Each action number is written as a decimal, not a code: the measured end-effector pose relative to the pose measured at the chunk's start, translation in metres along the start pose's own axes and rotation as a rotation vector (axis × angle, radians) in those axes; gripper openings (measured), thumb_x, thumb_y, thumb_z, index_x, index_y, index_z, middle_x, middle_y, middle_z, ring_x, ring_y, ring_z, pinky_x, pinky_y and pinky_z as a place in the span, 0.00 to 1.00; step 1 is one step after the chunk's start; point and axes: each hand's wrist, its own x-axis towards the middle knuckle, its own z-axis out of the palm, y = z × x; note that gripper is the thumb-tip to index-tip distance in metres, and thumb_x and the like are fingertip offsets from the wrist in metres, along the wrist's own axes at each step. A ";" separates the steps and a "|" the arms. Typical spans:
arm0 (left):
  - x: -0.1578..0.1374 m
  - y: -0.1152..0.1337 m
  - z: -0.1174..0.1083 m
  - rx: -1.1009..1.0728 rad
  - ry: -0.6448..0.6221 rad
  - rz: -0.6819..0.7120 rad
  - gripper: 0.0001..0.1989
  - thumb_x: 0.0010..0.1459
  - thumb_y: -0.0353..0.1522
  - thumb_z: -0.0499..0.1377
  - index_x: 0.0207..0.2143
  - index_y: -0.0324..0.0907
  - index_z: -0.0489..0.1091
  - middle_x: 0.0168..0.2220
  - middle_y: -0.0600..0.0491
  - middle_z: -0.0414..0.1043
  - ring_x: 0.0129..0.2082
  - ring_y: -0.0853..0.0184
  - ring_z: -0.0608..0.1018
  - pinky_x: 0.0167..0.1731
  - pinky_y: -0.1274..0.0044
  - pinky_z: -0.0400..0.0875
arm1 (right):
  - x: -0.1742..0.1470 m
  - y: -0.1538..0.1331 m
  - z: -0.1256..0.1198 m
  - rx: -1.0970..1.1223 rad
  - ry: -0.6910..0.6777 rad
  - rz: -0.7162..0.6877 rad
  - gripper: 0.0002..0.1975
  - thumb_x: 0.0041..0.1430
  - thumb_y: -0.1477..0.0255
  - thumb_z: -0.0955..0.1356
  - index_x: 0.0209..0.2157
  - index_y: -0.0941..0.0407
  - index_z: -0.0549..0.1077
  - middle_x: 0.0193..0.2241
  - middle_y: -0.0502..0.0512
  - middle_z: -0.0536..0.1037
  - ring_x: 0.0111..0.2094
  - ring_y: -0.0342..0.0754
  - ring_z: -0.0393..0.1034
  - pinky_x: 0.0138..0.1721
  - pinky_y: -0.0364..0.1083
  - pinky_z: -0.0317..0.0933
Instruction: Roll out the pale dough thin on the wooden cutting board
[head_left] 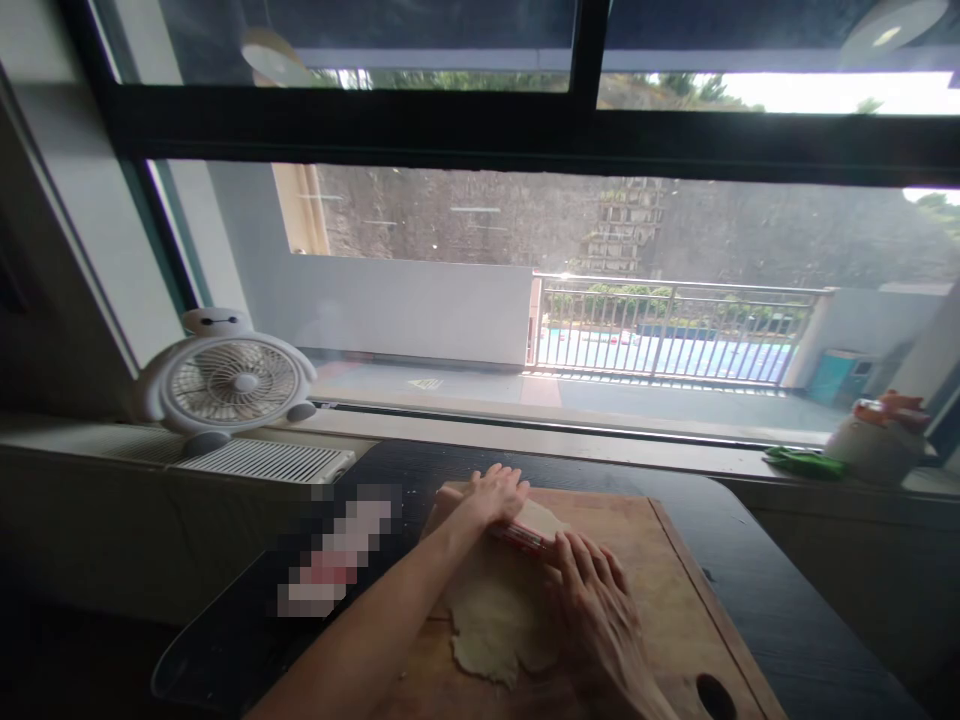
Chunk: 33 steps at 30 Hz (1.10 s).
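Observation:
A sheet of pale dough lies flattened on a wooden board, its near edge ragged. Across its far part runs a rolling pin, slanting down to the right, with red markings on the visible middle stretch. My left hand rests over the pin's far left part, palm down, fingers pointing forward over it. On the right part lies my right hand, its fingers bent over the pin. Both hands cover much of the pin.
The board lies on a dark table with rounded corners. A blurred-out item sits left of the board. A white fan stands at the left by the window; a green cloth and a rounded pale object are on the right sill.

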 end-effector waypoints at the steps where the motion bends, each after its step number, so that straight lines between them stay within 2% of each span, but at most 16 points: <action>1: -0.013 -0.001 -0.002 0.002 0.008 0.009 0.22 0.62 0.39 0.41 0.50 0.42 0.65 0.54 0.45 0.65 0.55 0.54 0.63 0.51 0.55 0.56 | -0.004 -0.002 0.000 -0.003 0.009 -0.024 0.23 0.59 0.69 0.61 0.56 0.58 0.61 0.53 0.60 0.67 0.53 0.54 0.59 0.54 0.53 0.52; 3: -0.046 -0.004 -0.004 0.009 0.035 0.028 0.22 0.62 0.38 0.40 0.53 0.44 0.62 0.57 0.49 0.62 0.58 0.57 0.60 0.55 0.58 0.52 | -0.012 -0.007 0.001 -0.003 0.047 -0.044 0.24 0.59 0.67 0.61 0.56 0.59 0.61 0.53 0.59 0.66 0.54 0.54 0.59 0.54 0.53 0.51; 7: -0.116 -0.011 -0.001 0.064 0.192 0.163 0.25 0.63 0.40 0.38 0.60 0.45 0.54 0.61 0.51 0.55 0.61 0.62 0.56 0.59 0.63 0.49 | -0.030 -0.020 0.006 0.033 0.117 -0.018 0.23 0.58 0.67 0.60 0.56 0.57 0.61 0.53 0.57 0.68 0.53 0.55 0.60 0.54 0.55 0.51; 10: -0.141 -0.012 0.002 0.104 0.236 0.174 0.27 0.63 0.41 0.39 0.62 0.42 0.48 0.63 0.50 0.49 0.63 0.61 0.52 0.60 0.63 0.46 | -0.036 -0.027 0.003 0.058 0.127 -0.025 0.24 0.58 0.67 0.60 0.57 0.56 0.60 0.53 0.56 0.67 0.53 0.54 0.60 0.54 0.55 0.51; 13: -0.127 -0.006 0.000 0.093 0.202 0.120 0.27 0.63 0.42 0.38 0.61 0.41 0.51 0.62 0.49 0.51 0.62 0.60 0.52 0.60 0.61 0.45 | -0.031 -0.027 -0.003 0.077 0.086 -0.015 0.23 0.59 0.69 0.60 0.57 0.56 0.60 0.53 0.57 0.67 0.53 0.53 0.60 0.54 0.54 0.51; 17: -0.069 0.004 -0.005 0.025 0.079 0.016 0.28 0.62 0.43 0.35 0.59 0.42 0.55 0.61 0.49 0.55 0.61 0.60 0.54 0.59 0.61 0.47 | -0.012 -0.016 -0.005 0.067 -0.003 0.050 0.21 0.60 0.69 0.59 0.54 0.57 0.63 0.51 0.56 0.69 0.52 0.52 0.61 0.55 0.53 0.49; 21: -0.010 0.011 -0.006 -0.045 -0.125 -0.112 0.29 0.60 0.46 0.36 0.60 0.44 0.53 0.62 0.49 0.51 0.61 0.58 0.54 0.56 0.57 0.50 | 0.001 0.002 0.004 0.000 -0.017 0.074 0.20 0.59 0.70 0.60 0.53 0.58 0.64 0.49 0.57 0.71 0.50 0.52 0.62 0.53 0.53 0.51; 24: 0.018 0.014 -0.005 -0.053 -0.124 -0.151 0.29 0.59 0.46 0.36 0.58 0.43 0.55 0.59 0.45 0.58 0.59 0.56 0.58 0.53 0.56 0.54 | 0.003 0.009 0.007 -0.038 -0.024 0.079 0.21 0.59 0.71 0.60 0.54 0.58 0.64 0.48 0.58 0.71 0.49 0.52 0.63 0.52 0.53 0.52; 28: 0.017 0.016 -0.006 -0.044 -0.085 -0.146 0.26 0.60 0.44 0.37 0.53 0.43 0.61 0.54 0.45 0.64 0.56 0.56 0.63 0.51 0.57 0.56 | -0.002 0.004 0.003 -0.033 -0.021 0.095 0.21 0.59 0.70 0.59 0.55 0.57 0.62 0.50 0.57 0.70 0.51 0.52 0.62 0.54 0.54 0.49; 30: 0.000 0.015 -0.007 -0.033 -0.065 -0.119 0.23 0.61 0.42 0.39 0.50 0.45 0.63 0.55 0.47 0.64 0.56 0.57 0.62 0.52 0.58 0.56 | -0.008 -0.001 0.003 -0.020 0.019 0.077 0.22 0.59 0.69 0.59 0.55 0.56 0.62 0.51 0.57 0.69 0.52 0.52 0.61 0.55 0.54 0.48; 33: -0.041 0.012 -0.010 -0.001 0.056 -0.033 0.21 0.61 0.39 0.40 0.48 0.45 0.66 0.54 0.48 0.65 0.56 0.57 0.63 0.53 0.60 0.54 | -0.021 -0.007 0.005 -0.007 0.096 0.024 0.23 0.59 0.68 0.60 0.56 0.55 0.60 0.52 0.56 0.68 0.53 0.53 0.61 0.55 0.55 0.48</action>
